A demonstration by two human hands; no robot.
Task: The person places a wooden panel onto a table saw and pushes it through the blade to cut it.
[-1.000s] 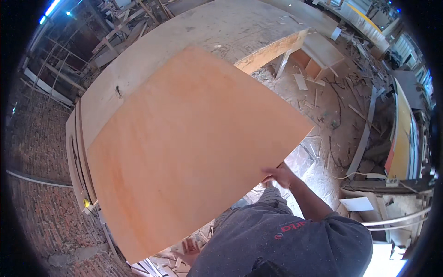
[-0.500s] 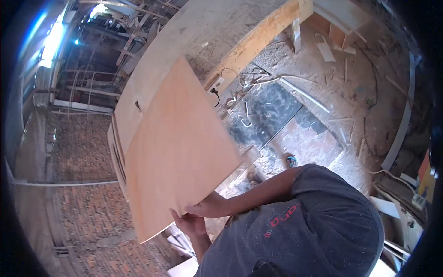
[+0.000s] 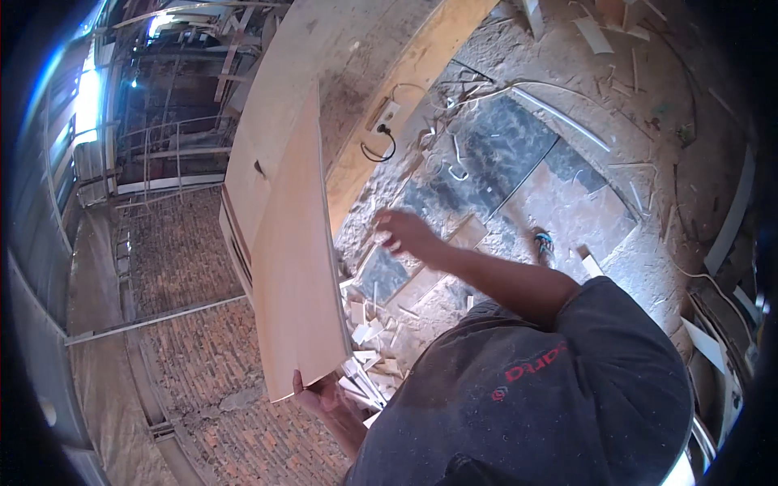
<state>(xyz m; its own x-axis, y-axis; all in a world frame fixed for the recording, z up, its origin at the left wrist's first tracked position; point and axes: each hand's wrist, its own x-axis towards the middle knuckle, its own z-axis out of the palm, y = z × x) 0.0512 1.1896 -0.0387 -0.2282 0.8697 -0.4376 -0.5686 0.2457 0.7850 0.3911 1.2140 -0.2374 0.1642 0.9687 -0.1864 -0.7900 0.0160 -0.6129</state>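
A thin, pale wooden sheet (image 3: 296, 267), plywood by its look, is tilted over the workbench (image 3: 284, 89), its far part against the bench top. My left hand (image 3: 320, 394) grips the sheet's near edge, with the thumb on the upper face and the other fingers partly hidden beneath. To the right of the sheet, my right hand (image 3: 408, 236) hangs in the air over the floor. Its fingers are loosely bent and apart, and nothing shows in them.
A white socket strip (image 3: 388, 116) with a black plug is on the bench's wooden side. Wood offcuts (image 3: 369, 332) lie below the sheet. Cables and a long white strip (image 3: 561, 119) lie on the dusty floor. At the left is a brick surface (image 3: 190, 259).
My right hand has let go of the sheet's near edge and moved away to the right. The sheet has tipped more steeply and looks narrower. My left hand keeps its hold.
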